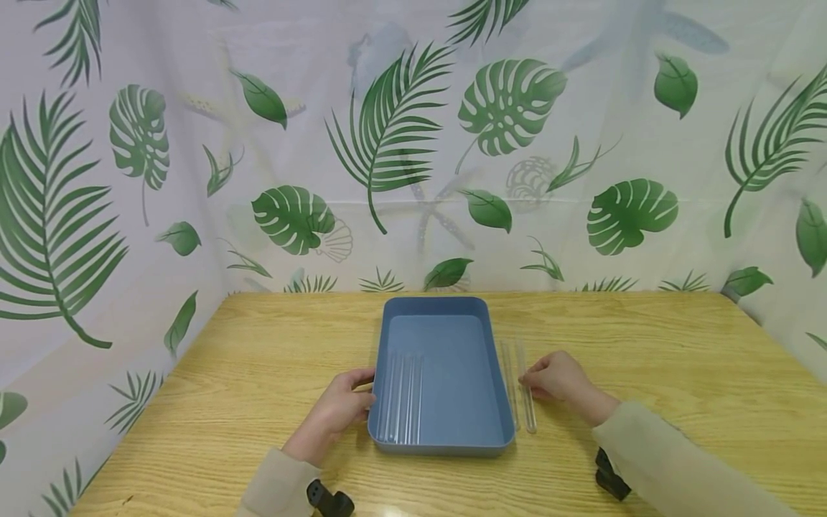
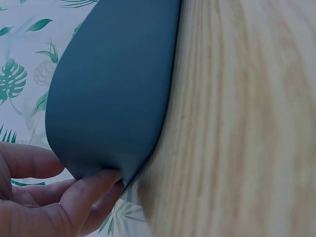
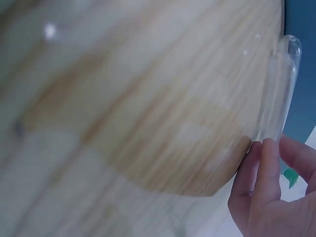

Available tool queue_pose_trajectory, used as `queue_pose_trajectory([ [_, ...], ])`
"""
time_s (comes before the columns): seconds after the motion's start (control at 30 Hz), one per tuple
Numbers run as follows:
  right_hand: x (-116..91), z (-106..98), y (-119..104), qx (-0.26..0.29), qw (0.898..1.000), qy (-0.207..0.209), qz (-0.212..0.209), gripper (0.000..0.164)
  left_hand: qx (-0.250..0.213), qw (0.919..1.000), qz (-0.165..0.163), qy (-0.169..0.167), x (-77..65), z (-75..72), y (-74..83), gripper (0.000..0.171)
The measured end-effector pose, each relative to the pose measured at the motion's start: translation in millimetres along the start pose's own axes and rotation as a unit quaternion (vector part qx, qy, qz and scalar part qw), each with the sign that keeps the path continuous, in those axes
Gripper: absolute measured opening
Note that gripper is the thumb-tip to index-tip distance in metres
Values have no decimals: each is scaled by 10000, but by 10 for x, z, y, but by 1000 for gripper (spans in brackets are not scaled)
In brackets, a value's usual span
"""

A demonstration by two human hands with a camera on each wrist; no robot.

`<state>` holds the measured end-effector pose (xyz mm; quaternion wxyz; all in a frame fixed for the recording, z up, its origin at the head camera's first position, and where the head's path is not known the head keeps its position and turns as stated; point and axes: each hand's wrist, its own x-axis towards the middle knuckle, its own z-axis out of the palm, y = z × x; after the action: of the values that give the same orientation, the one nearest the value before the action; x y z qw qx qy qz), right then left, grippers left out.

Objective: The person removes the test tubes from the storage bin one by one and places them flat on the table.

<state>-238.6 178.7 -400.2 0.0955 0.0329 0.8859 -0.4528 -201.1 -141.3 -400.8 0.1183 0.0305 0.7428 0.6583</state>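
A blue rectangular tray lies on the wooden table. Several clear test tubes rest side by side in its left part. At the tray's left wall is my left hand; its fingers hold that wall, with the outer side showing in the left wrist view. Right of the tray, my right hand pinches a clear test tube between thumb and fingers, rounded end toward me. Another test tube lies between it and the tray. The pinched tube also shows in the right wrist view.
The wooden table reaches back to a white curtain printed with green leaves, which also hangs at both sides. Black wrist devices show by the beige sleeves.
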Motion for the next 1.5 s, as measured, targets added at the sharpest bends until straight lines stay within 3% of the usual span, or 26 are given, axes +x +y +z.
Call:
queue_pose_trajectory([
  [0.9, 32, 22, 5, -306, 9994, 105, -80, 13, 54, 9999, -62, 58, 36, -4, -35, 46],
  [1.5, -18, 26, -39, -189, 9997, 110, -74, 13, 93, 9998, -141, 46, 21, -6, -11, 46],
])
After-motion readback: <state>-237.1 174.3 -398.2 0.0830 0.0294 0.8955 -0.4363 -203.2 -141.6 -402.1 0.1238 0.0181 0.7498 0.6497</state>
